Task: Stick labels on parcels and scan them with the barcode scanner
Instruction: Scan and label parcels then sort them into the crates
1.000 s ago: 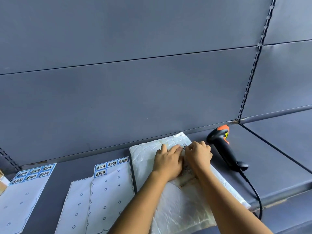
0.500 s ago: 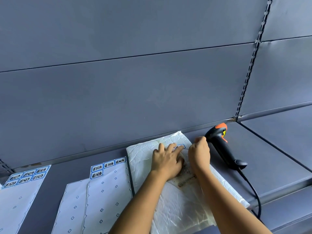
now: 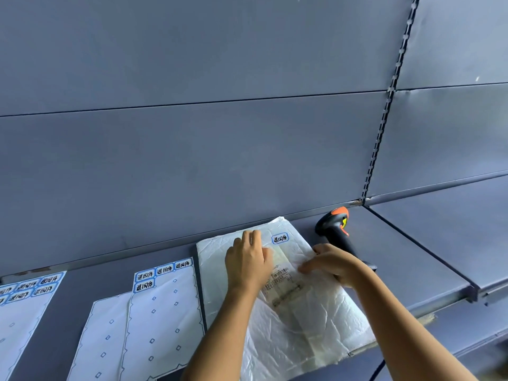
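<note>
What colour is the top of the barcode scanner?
The barcode scanner has an orange top, black body; best in head view.

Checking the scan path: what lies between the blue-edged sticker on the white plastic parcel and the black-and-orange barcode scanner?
Nothing but bare white plastic parcel, then bare grey shelf, before the black-and-orange barcode scanner; the head view shows it.

One head-worn camera looked forward and down, close over the parcel [image 3: 302, 325] at lower centre (wide-angle), the wall [image 3: 220, 133] filling the upper frame.
</note>
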A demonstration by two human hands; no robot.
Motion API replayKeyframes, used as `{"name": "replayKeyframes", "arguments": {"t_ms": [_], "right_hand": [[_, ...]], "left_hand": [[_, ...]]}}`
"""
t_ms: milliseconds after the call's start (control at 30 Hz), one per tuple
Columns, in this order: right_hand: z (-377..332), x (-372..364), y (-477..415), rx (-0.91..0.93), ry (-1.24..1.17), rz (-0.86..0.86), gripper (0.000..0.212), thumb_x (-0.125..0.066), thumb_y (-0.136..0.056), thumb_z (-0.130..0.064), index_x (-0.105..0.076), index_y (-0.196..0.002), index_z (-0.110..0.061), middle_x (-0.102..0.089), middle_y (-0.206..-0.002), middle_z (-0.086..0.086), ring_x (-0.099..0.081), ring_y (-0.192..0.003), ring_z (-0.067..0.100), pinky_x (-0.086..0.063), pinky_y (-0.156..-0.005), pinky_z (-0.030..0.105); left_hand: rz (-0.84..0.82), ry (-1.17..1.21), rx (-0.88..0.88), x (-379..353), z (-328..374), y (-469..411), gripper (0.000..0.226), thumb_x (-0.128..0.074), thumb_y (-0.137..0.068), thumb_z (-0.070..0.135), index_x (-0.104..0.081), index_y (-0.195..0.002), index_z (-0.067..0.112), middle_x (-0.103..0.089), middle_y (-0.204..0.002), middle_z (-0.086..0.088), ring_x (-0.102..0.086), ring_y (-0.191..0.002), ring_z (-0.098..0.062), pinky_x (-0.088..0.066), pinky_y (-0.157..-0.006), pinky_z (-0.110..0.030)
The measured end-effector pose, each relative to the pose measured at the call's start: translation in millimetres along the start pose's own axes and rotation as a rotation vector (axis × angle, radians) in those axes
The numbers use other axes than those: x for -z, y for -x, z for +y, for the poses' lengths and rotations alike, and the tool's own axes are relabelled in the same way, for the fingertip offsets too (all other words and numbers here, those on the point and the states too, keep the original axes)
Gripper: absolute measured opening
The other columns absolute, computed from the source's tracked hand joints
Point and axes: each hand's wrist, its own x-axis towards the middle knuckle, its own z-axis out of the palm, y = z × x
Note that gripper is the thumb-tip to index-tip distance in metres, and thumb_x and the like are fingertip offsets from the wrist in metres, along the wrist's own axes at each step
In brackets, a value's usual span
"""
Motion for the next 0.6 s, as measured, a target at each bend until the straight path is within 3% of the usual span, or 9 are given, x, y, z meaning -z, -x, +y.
{"name": "replayKeyframes", "arguments": {"t_ms": [133, 233, 333, 400, 600], "right_hand": [[8, 3, 10, 0.012, -0.124, -0.030, 0.029, -0.071, -0.074, 0.005, -0.048, -0.085, -0.008, -0.056, -0.081, 0.016, -0.058, -0.075, 0.028, -0.052, -0.078, 0.053], [9, 6, 21, 0.030, -0.275, -0.079, 0.031, -0.063, -0.078, 0.012, -0.045, -0.094, -0.008, -0.054, -0.088, 0.018, -0.058, -0.076, 0.030, -0.055, -0.073, 0.053], [10, 13, 40, 0.083, -0.386, -0.109, 0.025, -0.054, -0.083, 0.015, -0.047, -0.094, -0.006, -0.058, -0.085, 0.017, -0.062, -0.064, 0.026, -0.057, -0.055, 0.040], [13, 19, 50, 0.136, -0.453, -0.113, 0.027, -0.050, -0.084, 0.015, -0.050, -0.102, -0.005, -0.061, -0.090, 0.017, -0.063, -0.067, 0.026, -0.056, -0.057, 0.036], [25, 65, 96, 0.253, -0.506, -0.075, 0.038, -0.052, -0.084, 0.013, -0.048, -0.115, -0.009, -0.065, -0.098, 0.013, -0.066, -0.077, 0.028, -0.058, -0.065, 0.040]], "left_hand": [[0.015, 0.018, -0.053, 4, -1, 1, 0.010, -0.054, -0.072, 0.010, -0.060, -0.080, 0.013, -0.061, -0.072, -0.002, -0.059, -0.054, -0.024, -0.041, -0.041, -0.028], [0.025, 0.046, -0.114, 12, -4, 3, 0.010, -0.053, -0.076, 0.009, -0.060, -0.082, 0.013, -0.065, -0.075, -0.002, -0.062, -0.058, -0.026, -0.043, -0.042, -0.029], [0.053, 0.131, 0.024, 28, -8, 6, 0.016, -0.048, -0.086, 0.009, -0.062, -0.094, 0.012, -0.068, -0.094, -0.004, -0.064, -0.082, -0.029, -0.048, -0.059, -0.034], [0.071, 0.145, 0.123, 38, -14, 11, 0.016, -0.050, -0.089, 0.010, -0.060, -0.102, 0.012, -0.065, -0.105, -0.002, -0.061, -0.094, -0.028, -0.045, -0.065, -0.034], [0.129, 0.235, 0.318, 57, -3, 36, 0.020, -0.047, -0.090, 0.007, -0.058, -0.106, 0.012, -0.065, -0.110, -0.003, -0.058, -0.098, -0.029, -0.040, -0.069, -0.032]]}}
